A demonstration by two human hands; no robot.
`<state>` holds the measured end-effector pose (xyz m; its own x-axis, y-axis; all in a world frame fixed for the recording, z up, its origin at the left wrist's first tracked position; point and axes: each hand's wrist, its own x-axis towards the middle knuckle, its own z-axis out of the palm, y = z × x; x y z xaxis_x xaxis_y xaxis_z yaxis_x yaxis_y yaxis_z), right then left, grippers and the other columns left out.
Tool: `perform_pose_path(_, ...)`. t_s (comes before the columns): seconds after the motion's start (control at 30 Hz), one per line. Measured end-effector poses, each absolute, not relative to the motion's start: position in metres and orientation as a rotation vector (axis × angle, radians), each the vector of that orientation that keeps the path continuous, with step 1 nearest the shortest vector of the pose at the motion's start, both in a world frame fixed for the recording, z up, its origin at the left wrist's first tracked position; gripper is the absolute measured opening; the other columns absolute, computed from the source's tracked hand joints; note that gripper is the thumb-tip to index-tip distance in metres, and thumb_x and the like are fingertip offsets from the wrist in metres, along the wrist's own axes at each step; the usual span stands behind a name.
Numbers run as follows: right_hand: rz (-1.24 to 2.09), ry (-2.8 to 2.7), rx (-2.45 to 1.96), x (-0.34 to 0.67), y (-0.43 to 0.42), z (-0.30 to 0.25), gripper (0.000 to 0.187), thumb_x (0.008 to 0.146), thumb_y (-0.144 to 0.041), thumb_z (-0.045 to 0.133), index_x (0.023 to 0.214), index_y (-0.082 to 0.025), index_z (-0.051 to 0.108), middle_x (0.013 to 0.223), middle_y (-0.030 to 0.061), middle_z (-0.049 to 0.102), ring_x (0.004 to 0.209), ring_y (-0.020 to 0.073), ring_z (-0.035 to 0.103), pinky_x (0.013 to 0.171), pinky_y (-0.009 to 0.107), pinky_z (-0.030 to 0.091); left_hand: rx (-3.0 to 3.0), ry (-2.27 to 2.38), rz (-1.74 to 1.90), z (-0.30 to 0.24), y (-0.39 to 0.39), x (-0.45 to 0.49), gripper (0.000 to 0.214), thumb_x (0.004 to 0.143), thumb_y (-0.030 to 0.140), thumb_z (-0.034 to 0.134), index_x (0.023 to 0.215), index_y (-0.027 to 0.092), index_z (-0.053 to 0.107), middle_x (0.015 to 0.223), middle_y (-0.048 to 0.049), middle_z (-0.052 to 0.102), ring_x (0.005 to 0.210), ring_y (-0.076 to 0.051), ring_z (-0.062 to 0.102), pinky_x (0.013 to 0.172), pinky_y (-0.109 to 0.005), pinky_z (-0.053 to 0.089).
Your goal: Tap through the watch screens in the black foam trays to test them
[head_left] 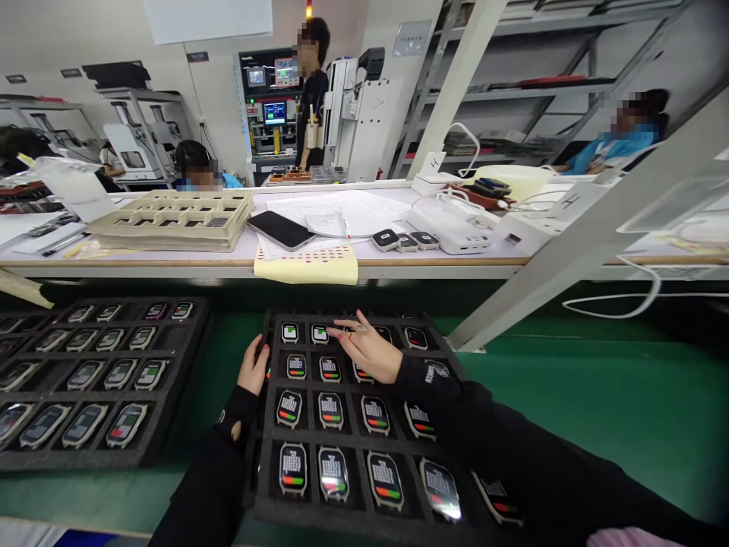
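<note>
A black foam tray (pixel 267 486) lies on the green conveyor belt in front of me, its pockets filled with several smartwatch bodies (pixel 330 409) whose screens are lit. My left hand (pixel 252 366) rests on the tray's left edge, fingers curled over the rim. My right hand (pixel 366 349) lies flat over the tray's second row, fingers stretched out, fingertips touching a watch near the top middle. Both arms wear black sleeves.
A second black tray of watches (pixel 91 376) lies to the left on the belt. Behind, a white bench carries a beige pulp tray (pixel 171 220), a phone (pixel 280 229), papers, white boxes and cables. A white slanted frame post (pixel 569 251) crosses on the right. Other people work beyond.
</note>
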<state>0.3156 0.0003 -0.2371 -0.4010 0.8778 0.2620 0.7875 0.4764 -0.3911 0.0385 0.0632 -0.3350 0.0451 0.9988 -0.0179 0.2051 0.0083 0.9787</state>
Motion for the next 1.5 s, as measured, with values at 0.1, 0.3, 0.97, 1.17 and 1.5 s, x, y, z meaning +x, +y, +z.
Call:
perform_pose_path(0.1, 0.29, -2.325, -1.363, 0.304, 0.006, -0.239, 0.05, 0.103, -0.029, 0.022, 0.112, -0.017, 0.07, 0.12, 0.0083, 0.067, 0.128, 0.0293, 0.047, 0.115, 0.066, 0.015, 1.366, 1.335, 1.054, -0.335, 0.063, 0.039, 0.045, 0.093, 0.039, 0.051, 0.134, 0.021, 0.051, 0.143, -0.0103, 0.049, 0.134, -0.024, 0.044, 0.113, -0.038, 0.036)
perform_pose_path(0.3, 0.282, -2.366, -1.363, 0.292, 0.016, -0.247, 0.051, 0.103, -0.028, 0.022, 0.105, -0.016, 0.072, 0.12, 0.0091, 0.067, 0.127, 0.0299, 0.048, 0.114, 0.067, 0.015, 1.366, 1.319, 1.036, -0.335, 0.063, 0.038, 0.046, 0.093, 0.039, 0.05, 0.136, 0.021, 0.049, 0.144, -0.0113, 0.047, 0.134, -0.024, 0.044, 0.112, -0.038, 0.038)
perform_pose_path(0.97, 0.306, -2.396, -1.275, 0.248, 0.038, -0.241, 0.048, 0.103, -0.024, 0.023, 0.122, -0.012, 0.065, 0.12, 0.0099, 0.066, 0.128, 0.0273, 0.047, 0.116, 0.064, 0.012, 1.462, 1.332, 1.059, -0.342, 0.062, 0.04, 0.048, 0.091, 0.036, 0.055, 0.135, 0.016, 0.048, 0.139, -0.0144, 0.05, 0.133, -0.025, 0.044, 0.115, -0.041, 0.031)
perform_pose_path(1.17, 0.277, -2.411, -1.285, 0.236, 0.042, -0.247, 0.046, 0.101, -0.022, 0.025, 0.121, -0.012, 0.066, 0.122, 0.0097, 0.065, 0.129, 0.0293, 0.046, 0.115, 0.065, 0.012, 1.489, 1.341, 1.063, -0.339, 0.06, 0.04, 0.049, 0.09, 0.04, 0.056, 0.134, 0.018, 0.05, 0.137, -0.0138, 0.052, 0.134, -0.026, 0.043, 0.115, -0.041, 0.03)
perform_pose_path(1.5, 0.229, -2.33, -1.32, 0.273, 0.029, -0.213, 0.051, 0.102, -0.027, 0.02, 0.133, -0.013, 0.057, 0.128, 0.0099, 0.061, 0.132, 0.0282, 0.043, 0.114, 0.067, 0.013, 1.505, 1.349, 1.065, -0.341, 0.061, 0.038, 0.052, 0.09, 0.044, 0.055, 0.134, 0.017, 0.049, 0.137, -0.015, 0.053, 0.132, -0.028, 0.045, 0.113, -0.044, 0.034)
